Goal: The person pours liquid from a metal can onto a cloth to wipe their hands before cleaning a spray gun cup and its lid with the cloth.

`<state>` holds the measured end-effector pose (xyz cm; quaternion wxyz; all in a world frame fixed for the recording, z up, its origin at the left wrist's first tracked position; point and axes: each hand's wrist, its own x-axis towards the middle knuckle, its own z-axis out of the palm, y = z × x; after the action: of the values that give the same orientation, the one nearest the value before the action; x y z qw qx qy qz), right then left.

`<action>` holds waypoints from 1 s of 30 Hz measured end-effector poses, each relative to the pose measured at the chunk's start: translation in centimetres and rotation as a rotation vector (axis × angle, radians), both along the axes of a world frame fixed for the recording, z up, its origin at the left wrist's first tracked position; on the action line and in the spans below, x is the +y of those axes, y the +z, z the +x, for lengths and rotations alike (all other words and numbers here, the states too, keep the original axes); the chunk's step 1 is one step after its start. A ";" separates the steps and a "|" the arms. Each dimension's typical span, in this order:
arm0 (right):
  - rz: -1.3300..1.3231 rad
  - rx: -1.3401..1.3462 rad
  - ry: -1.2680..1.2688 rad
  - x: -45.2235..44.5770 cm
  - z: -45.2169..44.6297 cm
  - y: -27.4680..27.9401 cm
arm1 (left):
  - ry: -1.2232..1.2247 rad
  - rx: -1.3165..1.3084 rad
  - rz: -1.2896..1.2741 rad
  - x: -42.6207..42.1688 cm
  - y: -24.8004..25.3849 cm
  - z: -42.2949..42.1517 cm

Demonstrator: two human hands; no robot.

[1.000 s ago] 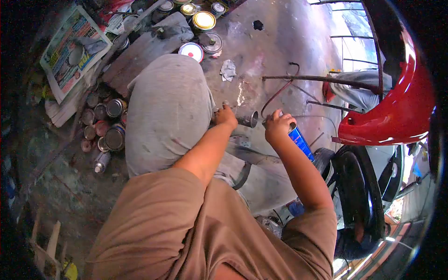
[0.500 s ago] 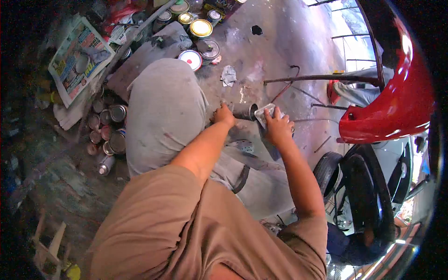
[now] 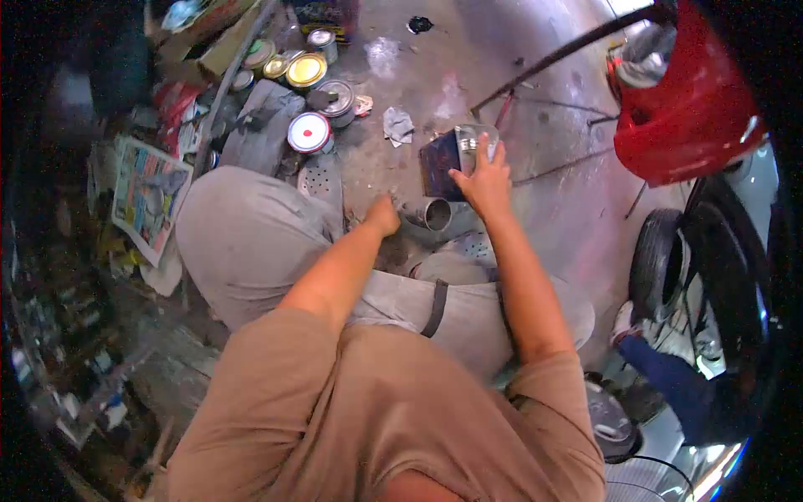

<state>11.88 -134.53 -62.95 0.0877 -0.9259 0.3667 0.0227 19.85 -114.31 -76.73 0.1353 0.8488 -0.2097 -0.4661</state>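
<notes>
My left hand [image 3: 383,216] is closed at the near side of a grey metal cup [image 3: 428,214], whose open mouth tilts toward the right. Just above the cup, my right hand [image 3: 488,177] grips a dark-blue rectangular tin [image 3: 442,167] with a shiny metal top. The thumb lies on its near side and the fingers reach over the top. The tin is tilted, and I cannot make out any liquid between it and the cup. Both are low over the floor between my knees.
Several paint cans [image 3: 306,70] stand beyond my left knee, near a newspaper [image 3: 149,197]. Crumpled paper [image 3: 398,126] lies on the floor. At right are a red panel [image 3: 690,109] on a metal stand [image 3: 560,57], a tyre [image 3: 657,263] and another person's leg [image 3: 661,368].
The tin, held by my right hand, has risen and tipped so its dark side shows. The cup's mouth now faces me more. The whole view has shifted.
</notes>
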 end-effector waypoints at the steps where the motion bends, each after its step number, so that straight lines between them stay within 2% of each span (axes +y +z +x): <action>1: 0.032 0.014 0.016 0.0 0.0 -0.4 | -0.094 -0.015 -0.037 0.0 -2.4 -0.8; 2: 0.039 0.043 0.016 0.2 0.1 -0.3 | -0.188 -0.022 -0.072 0.0 -4.3 -1.4; 5: 0.049 0.109 0.008 0.8 0.5 0.3 | -0.254 0.110 -0.130 -0.5 -3.6 -2.3; 8: 0.069 0.081 0.001 0.6 0.3 -0.1 | -0.333 0.130 -0.161 -0.3 -7.1 -3.7; 11: 0.055 0.053 -0.001 0.7 0.1 -0.3 | -0.452 0.069 -0.061 0.0 -8.8 -4.6; 13: 0.042 0.044 0.013 0.7 0.0 -0.4 | -0.591 0.150 -0.027 -0.7 -9.5 -3.3; 14: 0.049 0.061 0.013 0.7 -0.2 -0.2 | -0.650 0.189 -0.015 -1.1 -9.5 -3.4; 15: 0.052 0.069 0.016 0.5 -0.1 -0.1 | -0.632 0.114 -0.037 -1.8 -4.6 -2.9; 17: 0.033 0.086 0.017 0.8 0.2 0.3 | -0.693 0.060 0.021 -2.5 -2.5 -2.3; 18: 0.008 0.089 0.017 0.7 0.1 0.4 | -0.716 0.022 0.063 -2.5 -2.7 -1.4; 20: 0.079 -0.029 0.071 0.5 0.6 0.8 | -0.851 0.017 -0.105 -2.6 -4.1 2.3; 21: 0.175 -0.149 0.131 -0.3 0.7 1.2 | -0.873 0.109 0.042 -4.5 4.6 5.0; 22: 0.128 -0.246 0.226 -0.5 0.2 1.4 | -0.892 -0.038 -0.023 -4.9 1.1 7.6; 23: 0.125 -0.249 0.237 -1.3 0.1 -0.4 | -0.857 -0.180 0.010 -5.3 4.7 11.0; 24: 0.109 -0.273 0.199 -1.4 -0.3 -0.7 | -0.912 -0.211 0.058 -5.3 12.0 14.3; 26: 0.193 -0.391 0.088 -1.2 -0.4 -0.7 | -0.724 -0.405 -0.051 -2.1 21.2 20.2; 27: 0.182 -0.396 0.075 -1.4 -0.5 -1.3 | -0.554 -0.412 -0.160 0.5 24.2 22.9; 28: 0.170 -0.397 0.055 -1.6 -0.6 -1.9 | -0.390 -0.416 -0.274 3.6 26.5 26.0; 29: 0.134 -0.310 0.059 -2.0 -0.6 -2.0 | -0.365 -0.564 -0.549 7.4 24.2 31.3; 30: 0.102 -0.213 0.059 -2.4 -0.8 -2.1 | -0.139 -0.420 -0.309 10.3 29.8 31.2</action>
<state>11.10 -136.94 -65.03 0.1727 -0.9278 0.3261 -0.0547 51.07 -104.00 -46.90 0.1844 0.8799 -0.3595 -0.2502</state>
